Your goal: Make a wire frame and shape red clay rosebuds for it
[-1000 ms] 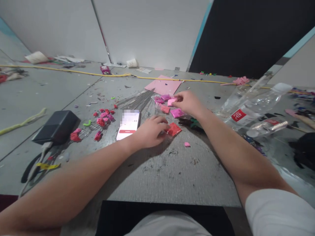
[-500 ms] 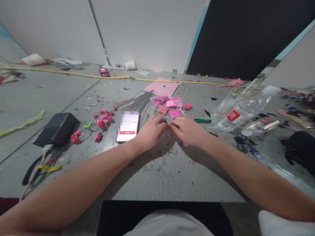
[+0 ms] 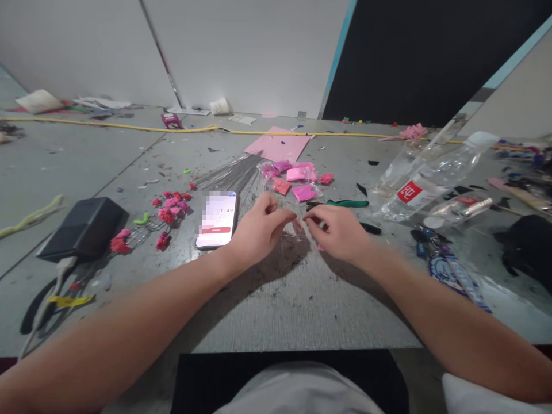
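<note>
My left hand [image 3: 262, 229] is closed in a pinch over the grey table. A small clear plastic bag [image 3: 297, 226] with a pinkish tint shows at its fingertips. Just to the right, my right hand [image 3: 334, 231] has its thumb and fingers curled together; what they hold, if anything, is too small to make out. A narrow gap separates the fingertips of both hands. Beyond them lie several packets of pink clay [image 3: 304, 192] and an orange-red packet [image 3: 282, 186]. Green-handled pliers [image 3: 348, 203] rest behind my right hand. A lit phone [image 3: 217, 220] lies beside my left wrist.
Red and pink clay flowers on wires [image 3: 168, 213] lie left, near a black box [image 3: 84, 229] with a cable. Thin metal wires [image 3: 235, 172] fan out toward a pink sheet [image 3: 278, 144]. Water bottles [image 3: 435, 175] stand and lie at right. A yellow cord [image 3: 142, 127] crosses the back.
My hands, which were together at the fingertips, have moved slightly apart. The view has shifted a little, and more of the pliers shows behind my right hand.
</note>
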The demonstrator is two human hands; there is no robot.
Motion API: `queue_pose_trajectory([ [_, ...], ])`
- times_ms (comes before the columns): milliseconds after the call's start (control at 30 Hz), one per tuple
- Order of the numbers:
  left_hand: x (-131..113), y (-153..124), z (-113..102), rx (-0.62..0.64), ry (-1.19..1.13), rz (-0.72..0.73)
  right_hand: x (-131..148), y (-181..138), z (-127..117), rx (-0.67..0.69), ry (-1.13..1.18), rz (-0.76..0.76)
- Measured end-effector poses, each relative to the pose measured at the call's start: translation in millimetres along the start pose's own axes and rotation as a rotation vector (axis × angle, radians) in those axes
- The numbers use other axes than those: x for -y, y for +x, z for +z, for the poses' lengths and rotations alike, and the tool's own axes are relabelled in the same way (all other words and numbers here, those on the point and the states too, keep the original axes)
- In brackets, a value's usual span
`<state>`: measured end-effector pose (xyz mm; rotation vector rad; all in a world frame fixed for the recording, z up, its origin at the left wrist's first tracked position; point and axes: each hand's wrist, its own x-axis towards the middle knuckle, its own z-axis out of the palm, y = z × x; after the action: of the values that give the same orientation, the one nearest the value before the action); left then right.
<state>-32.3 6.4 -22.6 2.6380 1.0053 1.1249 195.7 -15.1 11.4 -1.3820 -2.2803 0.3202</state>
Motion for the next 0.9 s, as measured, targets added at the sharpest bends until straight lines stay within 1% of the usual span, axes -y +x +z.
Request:
queue_pose_trajectory([
  [33, -0.9, 0.1, -0.5, 0.0, -0.024, -0.018, -4.3, -0.7, -6.0, 0.072, -0.038, 0.05],
  [100, -2.0, 0.6, -1.3, 0.005, -0.077, -0.065, -11.0, -2.8, -16.4, 0.325, -0.057, 0.136],
  [167, -2.3, 1.3, -1.9, 0.001, -0.106, -0.145, -13.7, -5.0, -22.5, 0.497, -0.022, 0.166],
  [200, -2.1, 1.7, -2.0, 0.001, -0.106, -0.184, -13.8, -5.9, -23.9, 0.542, -0.006, 0.153],
  [267, -1.3, 2.6, -2.3, 0.004, -0.102, -0.24, -13.9, -6.2, -24.5, 0.551, -0.008, 0.088],
  [333, -0.6, 3.4, -2.6, 0.003, -0.102, -0.261, -17.5, -4.1, -24.6, 0.451, -0.021, 0.033],
  [400, -0.8, 3.8, -2.9, -0.003, -0.111, -0.251, -27.9, 0.6, -25.8, 0.277, 0.004, 0.04],
  [433, -1.3, 3.9, -2.9, -0.005, -0.116, -0.242, -35.9, 3.7, -26.9, 0.18, 0.038, 0.062],
  [467, -2.0, 3.9, -2.8, -0.006, -0.12, -0.234, -45.2, 7.1, -28.1, 0.1, 0.083, 0.104],
  [500, -2.7, 3.9, -2.6, -0.008, -0.123, -0.228, -55.4, 10.6, -29.3, -0.013, 0.118, 0.163],
  [567, -4.1, 3.6, -2.1, -0.011, -0.133, -0.229, -75.7, 17.2, -31.1, -0.214, 0.083, 0.286],
  [633, -4.7, 3.1, -1.4, -0.014, -0.147, -0.234, -92.3, 21.9, -31.3, -0.277, 0.055, 0.32],
  [700, -4.3, 2.5, -0.7, -0.006, -0.154, -0.233, -102.7, 24.0, -29.5, -0.316, 0.068, 0.341],
  [767, -3.6, 2.1, -0.1, -0.01, -0.173, -0.246, -107.3, 24.2, -25.9, -0.342, 0.116, 0.354],
  [900, -4.2, 2.1, 0.9, -0.088, -0.293, -0.34, -110.2, 24.0, -18.2, -0.362, 0.227, 0.366],
])
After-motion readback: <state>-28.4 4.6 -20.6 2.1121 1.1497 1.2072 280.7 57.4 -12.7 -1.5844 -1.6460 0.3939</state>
